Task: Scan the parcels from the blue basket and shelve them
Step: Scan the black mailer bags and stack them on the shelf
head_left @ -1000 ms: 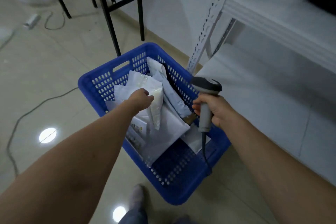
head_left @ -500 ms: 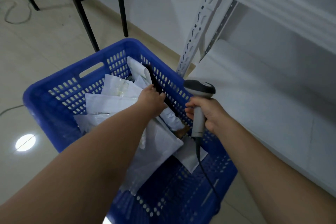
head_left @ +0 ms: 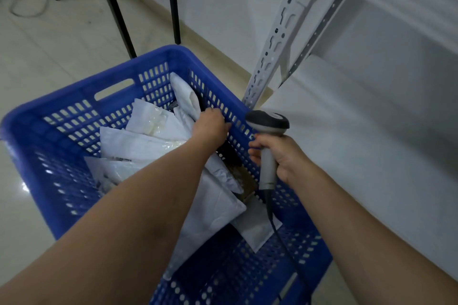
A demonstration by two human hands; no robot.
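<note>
The blue basket (head_left: 74,111) stands on the floor and holds several white and grey mailer parcels (head_left: 148,141). My left hand (head_left: 210,126) reaches deep into the basket by its right wall. Its fingers close around the lower end of an upright white parcel (head_left: 184,96) that leans against a black parcel (head_left: 202,103). My right hand (head_left: 280,156) holds a grey barcode scanner (head_left: 269,131) by its handle over the basket's right rim. The scanner's cable trails down over the basket.
White metal shelving (head_left: 347,131) stands right of the basket, with a slotted upright (head_left: 277,39) at its corner and a low shelf board. Black table legs (head_left: 116,10) stand behind the basket. A cable (head_left: 27,10) lies on the tiled floor at the top left.
My left hand has let go of the middle white parcel and moved right and deeper, onto the upright parcel by the basket's wall. My view has come closer to the basket.
</note>
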